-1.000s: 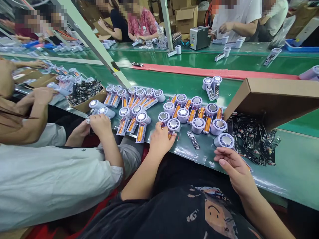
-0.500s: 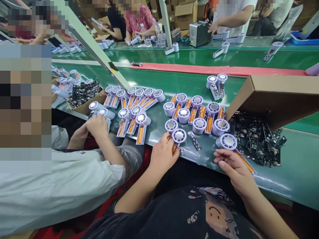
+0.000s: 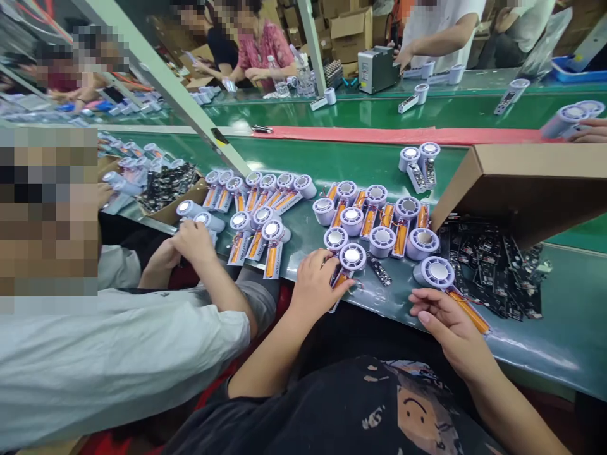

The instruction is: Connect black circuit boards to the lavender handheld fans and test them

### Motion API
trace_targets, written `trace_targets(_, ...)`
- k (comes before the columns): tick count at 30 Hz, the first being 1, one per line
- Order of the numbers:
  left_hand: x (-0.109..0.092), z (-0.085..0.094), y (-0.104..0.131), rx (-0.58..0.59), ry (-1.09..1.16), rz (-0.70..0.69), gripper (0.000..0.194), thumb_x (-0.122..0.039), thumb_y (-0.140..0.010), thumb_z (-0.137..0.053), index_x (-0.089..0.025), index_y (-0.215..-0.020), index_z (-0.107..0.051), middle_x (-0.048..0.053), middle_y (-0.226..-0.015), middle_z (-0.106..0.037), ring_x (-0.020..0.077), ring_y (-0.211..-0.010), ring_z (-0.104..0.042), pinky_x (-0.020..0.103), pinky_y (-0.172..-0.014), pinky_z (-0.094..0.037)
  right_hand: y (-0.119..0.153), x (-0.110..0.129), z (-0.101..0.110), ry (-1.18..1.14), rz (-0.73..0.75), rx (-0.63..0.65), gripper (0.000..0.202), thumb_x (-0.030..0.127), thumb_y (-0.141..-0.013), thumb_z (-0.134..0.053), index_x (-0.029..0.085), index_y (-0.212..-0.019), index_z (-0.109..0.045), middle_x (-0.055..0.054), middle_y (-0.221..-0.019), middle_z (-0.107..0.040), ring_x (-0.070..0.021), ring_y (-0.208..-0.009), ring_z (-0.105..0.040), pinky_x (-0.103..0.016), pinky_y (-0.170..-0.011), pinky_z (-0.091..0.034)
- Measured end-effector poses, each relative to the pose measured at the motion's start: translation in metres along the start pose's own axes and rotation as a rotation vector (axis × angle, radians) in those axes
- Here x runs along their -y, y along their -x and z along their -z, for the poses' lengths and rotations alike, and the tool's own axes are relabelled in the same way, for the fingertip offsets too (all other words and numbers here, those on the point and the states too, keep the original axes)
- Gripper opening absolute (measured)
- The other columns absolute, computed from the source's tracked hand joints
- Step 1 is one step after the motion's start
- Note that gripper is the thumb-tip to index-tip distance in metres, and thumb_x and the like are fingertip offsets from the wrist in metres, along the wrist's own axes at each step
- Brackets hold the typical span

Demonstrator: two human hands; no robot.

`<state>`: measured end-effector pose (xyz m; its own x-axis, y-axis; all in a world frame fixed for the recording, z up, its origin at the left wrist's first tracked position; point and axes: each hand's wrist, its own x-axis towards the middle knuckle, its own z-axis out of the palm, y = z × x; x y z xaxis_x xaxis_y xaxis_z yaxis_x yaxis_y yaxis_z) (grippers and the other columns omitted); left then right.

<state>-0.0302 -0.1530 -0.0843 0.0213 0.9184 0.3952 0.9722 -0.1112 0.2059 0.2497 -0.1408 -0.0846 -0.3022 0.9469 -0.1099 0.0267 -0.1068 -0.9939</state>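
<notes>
My left hand (image 3: 318, 284) grips a lilac handheld fan (image 3: 352, 256) by its handle at the table's front edge. Another fan (image 3: 336, 239) touches or nearly touches it from behind. Just right of the gripped fan lies a narrow black circuit board (image 3: 380, 272). My right hand (image 3: 448, 325) hovers at the edge with loosely curled fingers apart and nothing in them. Beside its fingertips a fan (image 3: 437, 272) lies with an orange strip along its handle. Further fans (image 3: 382, 240) with orange strips and thin wires stand in rows behind.
A cardboard box (image 3: 526, 161) leans over a heap of black circuit boards (image 3: 493, 272) on the right. Left of me a co-worker's hands (image 3: 192, 243) handle fans. More fans (image 3: 256, 218) lie between us. A red strip (image 3: 379, 134) crosses the green surface behind.
My left hand has shifted slightly right with the gripped fan, and the nearby fan and loose board moved right too. My right hand stays nearly still. Another person's hand appears far right with fans.
</notes>
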Motion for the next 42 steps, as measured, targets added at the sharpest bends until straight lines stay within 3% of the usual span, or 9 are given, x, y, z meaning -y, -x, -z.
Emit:
trace_targets(7,0.009,-0.008,0.008,-0.122,0.15,0.012,0.063,-0.059,-0.084,-0.066,-0.02,-0.13,-0.048,0.014,-0.12,-0.055,0.0298,-0.115,-0.057,0.046,-0.1,-0.048,-0.001,0.002,-0.011,0.278,0.269,0.057,0.024,0.038,-0.091,-0.062,0.029,-0.113,-0.065,-0.006,-0.104,-0.07,-0.0153,-0.086,-0.07,-0.028,-0.08,-0.059)
trace_targets(11,0.034,0.009,-0.001,-0.279,0.178,-0.01,0.049,-0.046,-0.095,-0.048,-0.019,-0.135,-0.04,0.017,-0.13,-0.056,0.0279,-0.128,-0.053,0.045,-0.109,-0.043,-0.001,0.016,-0.03,0.513,0.498,0.326,0.027,0.03,-0.091,-0.061,0.03,-0.117,-0.064,-0.008,-0.117,-0.066,-0.02,-0.107,-0.067,-0.032,-0.091,-0.057)
trace_targets(13,0.055,0.024,-0.011,-0.266,0.042,0.227,0.046,-0.034,-0.094,-0.045,-0.017,-0.137,-0.041,0.019,-0.136,-0.055,0.0287,-0.135,-0.049,0.047,-0.116,-0.035,-0.002,0.019,-0.036,0.541,0.51,0.44,0.028,0.028,-0.092,-0.059,0.03,-0.119,-0.064,-0.009,-0.122,-0.065,-0.021,-0.113,-0.066,-0.034,-0.094,-0.057)
trace_targets(16,0.086,0.04,-0.029,0.067,-0.151,0.716,0.08,-0.04,-0.082,-0.064,-0.014,-0.15,-0.03,0.026,-0.156,-0.035,0.0399,-0.146,-0.034,0.054,-0.117,-0.031,-0.003,0.018,-0.041,0.529,0.47,0.473,0.025,0.029,-0.093,-0.055,0.028,-0.117,-0.064,-0.01,-0.121,-0.066,-0.0222,-0.112,-0.066,-0.037,-0.094,-0.057)
trace_targets(19,0.102,0.042,-0.043,0.273,-0.188,0.925,0.098,-0.048,-0.076,-0.072,-0.016,-0.154,-0.023,0.03,-0.155,-0.034,0.0475,-0.141,-0.039,0.06,-0.108,-0.038,-0.002,0.017,-0.043,0.522,0.435,0.492,0.025,0.029,-0.093,-0.054,0.026,-0.116,-0.064,-0.011,-0.12,-0.066,-0.0232,-0.111,-0.067,-0.039,-0.094,-0.057)
trace_targets(24,0.092,0.035,-0.043,0.259,-0.18,0.899,0.076,-0.038,-0.086,-0.062,-0.011,-0.15,-0.03,0.03,-0.136,-0.053,0.0438,-0.126,-0.056,0.056,-0.102,-0.045,0.005,0.018,-0.039,0.545,0.361,0.546,0.026,0.029,-0.093,-0.054,0.025,-0.116,-0.065,-0.012,-0.121,-0.066,-0.0238,-0.112,-0.066,-0.04,-0.096,-0.056)
trace_targets(33,0.04,0.019,-0.03,0.28,-0.013,0.594,0.07,-0.038,-0.086,-0.064,-0.014,-0.147,-0.038,0.021,-0.14,-0.053,0.0358,-0.131,-0.054,0.047,-0.106,-0.045,0.005,0.01,-0.039,0.55,0.284,0.575,0.027,0.03,-0.093,-0.053,0.024,-0.117,-0.064,-0.012,-0.123,-0.065,-0.0242,-0.114,-0.065,-0.042,-0.099,-0.054)
trace_targets(37,0.059,0.037,-0.036,0.282,0.079,0.532,0.072,-0.033,-0.085,-0.066,-0.02,-0.149,-0.035,0.013,-0.144,-0.055,0.0257,-0.127,-0.058,0.035,-0.104,-0.049,0.005,0.01,-0.037,0.569,0.274,0.575,0.027,0.031,-0.092,-0.055,0.025,-0.117,-0.065,-0.011,-0.122,-0.066,-0.0247,-0.112,-0.066,-0.042,-0.098,-0.055)
trace_targets(42,0.102,0.056,-0.05,-0.016,-0.111,0.872,0.057,-0.02,-0.089,-0.05,-0.018,-0.144,-0.036,0.017,-0.141,-0.055,0.032,-0.127,-0.057,0.05,-0.108,-0.044,0.005,0.011,-0.04,0.549,0.278,0.57,0.028,0.027,-0.089,-0.058,0.024,-0.116,-0.065,-0.011,-0.12,-0.068,-0.0238,-0.109,-0.067,-0.041,-0.096,-0.056)
